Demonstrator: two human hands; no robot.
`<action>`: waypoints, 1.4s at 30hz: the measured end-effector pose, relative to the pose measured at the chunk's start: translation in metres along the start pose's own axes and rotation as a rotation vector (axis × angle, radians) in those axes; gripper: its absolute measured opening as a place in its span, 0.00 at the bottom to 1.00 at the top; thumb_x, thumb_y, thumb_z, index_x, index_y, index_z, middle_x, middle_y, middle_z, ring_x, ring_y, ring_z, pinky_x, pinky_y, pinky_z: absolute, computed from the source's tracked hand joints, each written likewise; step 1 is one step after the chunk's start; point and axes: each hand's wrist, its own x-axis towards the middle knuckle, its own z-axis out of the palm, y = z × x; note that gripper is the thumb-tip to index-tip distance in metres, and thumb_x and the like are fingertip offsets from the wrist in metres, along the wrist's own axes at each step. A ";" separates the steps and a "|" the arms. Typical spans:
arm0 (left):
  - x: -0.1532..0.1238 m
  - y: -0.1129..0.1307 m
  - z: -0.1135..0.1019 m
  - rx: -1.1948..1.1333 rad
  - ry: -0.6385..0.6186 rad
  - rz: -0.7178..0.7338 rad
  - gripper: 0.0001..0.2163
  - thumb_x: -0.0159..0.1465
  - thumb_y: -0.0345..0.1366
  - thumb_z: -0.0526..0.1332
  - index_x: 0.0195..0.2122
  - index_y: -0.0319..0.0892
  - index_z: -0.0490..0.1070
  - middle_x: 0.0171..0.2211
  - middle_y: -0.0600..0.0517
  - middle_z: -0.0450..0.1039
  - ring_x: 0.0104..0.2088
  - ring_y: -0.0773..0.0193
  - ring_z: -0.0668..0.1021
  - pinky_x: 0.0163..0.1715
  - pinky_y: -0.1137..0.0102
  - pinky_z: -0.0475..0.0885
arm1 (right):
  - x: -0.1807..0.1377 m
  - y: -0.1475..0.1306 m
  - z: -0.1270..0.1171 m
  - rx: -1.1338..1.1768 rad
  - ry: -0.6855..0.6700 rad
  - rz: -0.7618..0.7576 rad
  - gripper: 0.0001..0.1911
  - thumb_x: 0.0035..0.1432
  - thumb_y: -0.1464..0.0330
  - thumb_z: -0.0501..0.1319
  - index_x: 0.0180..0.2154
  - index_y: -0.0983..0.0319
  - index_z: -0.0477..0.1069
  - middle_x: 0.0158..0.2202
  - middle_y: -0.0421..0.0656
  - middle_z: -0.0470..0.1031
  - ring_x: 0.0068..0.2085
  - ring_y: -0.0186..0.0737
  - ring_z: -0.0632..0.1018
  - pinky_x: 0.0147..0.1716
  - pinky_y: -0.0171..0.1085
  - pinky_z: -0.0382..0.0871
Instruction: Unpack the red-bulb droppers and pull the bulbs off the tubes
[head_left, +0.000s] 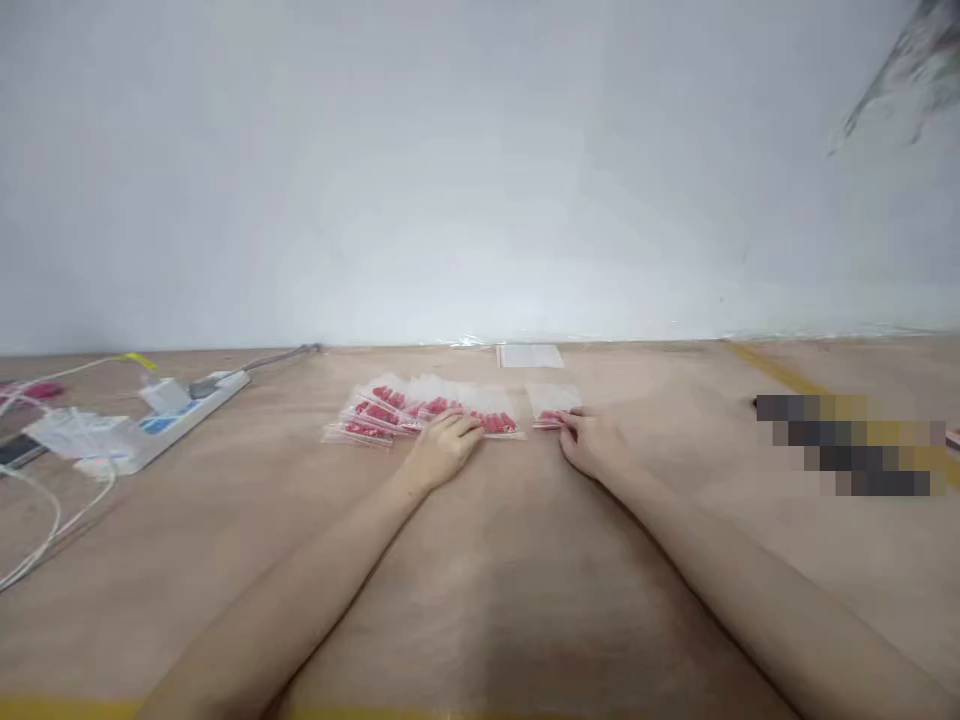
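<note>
Several small clear zip bags (377, 410) with small red pieces inside overlap in a fanned row on the table. My left hand (448, 447) rests on the near edge of this row, its fingers stretched out over the bags. To the right, a single clear bag (553, 400) with red pieces along its lower part lies apart from the row. My right hand (596, 443) has its thumb and fingers closed at the right lower corner of that bag. The exact red pieces are too small to make out.
A flat stack of white or clear bags (531, 356) lies by the wall. On the left are a white power strip (169, 430) with plugged-in chargers and loose white cables (56, 520). A pixelated dark object (844, 445) lies at the right, near yellow tape (780, 368).
</note>
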 end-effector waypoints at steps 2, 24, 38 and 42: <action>0.000 -0.001 0.002 -0.022 -0.032 -0.012 0.08 0.62 0.28 0.53 0.35 0.40 0.72 0.35 0.50 0.75 0.37 0.63 0.76 0.46 0.63 0.70 | -0.002 0.007 -0.003 -0.018 -0.005 0.048 0.18 0.55 0.69 0.48 0.45 0.57 0.71 0.43 0.44 0.72 0.41 0.39 0.74 0.38 0.34 0.64; 0.016 0.011 0.010 -0.323 -0.107 -0.184 0.09 0.63 0.34 0.53 0.35 0.40 0.73 0.35 0.48 0.73 0.36 0.62 0.74 0.39 0.66 0.69 | 0.008 -0.031 0.009 0.450 0.158 -0.528 0.08 0.54 0.67 0.58 0.33 0.61 0.75 0.31 0.45 0.70 0.37 0.40 0.69 0.40 0.40 0.60; 0.014 0.009 0.009 -0.435 -0.032 -0.272 0.05 0.59 0.33 0.59 0.29 0.39 0.72 0.30 0.49 0.72 0.33 0.64 0.73 0.34 0.70 0.70 | 0.014 -0.040 0.017 0.584 0.093 -0.409 0.08 0.57 0.72 0.54 0.29 0.63 0.71 0.28 0.42 0.70 0.31 0.34 0.70 0.33 0.33 0.61; 0.016 0.008 0.007 -0.271 0.058 -0.055 0.07 0.61 0.33 0.57 0.38 0.44 0.72 0.40 0.49 0.72 0.43 0.61 0.71 0.42 0.65 0.67 | 0.014 -0.041 0.015 0.573 0.093 -0.353 0.08 0.58 0.72 0.52 0.29 0.64 0.68 0.28 0.43 0.70 0.31 0.35 0.69 0.32 0.33 0.60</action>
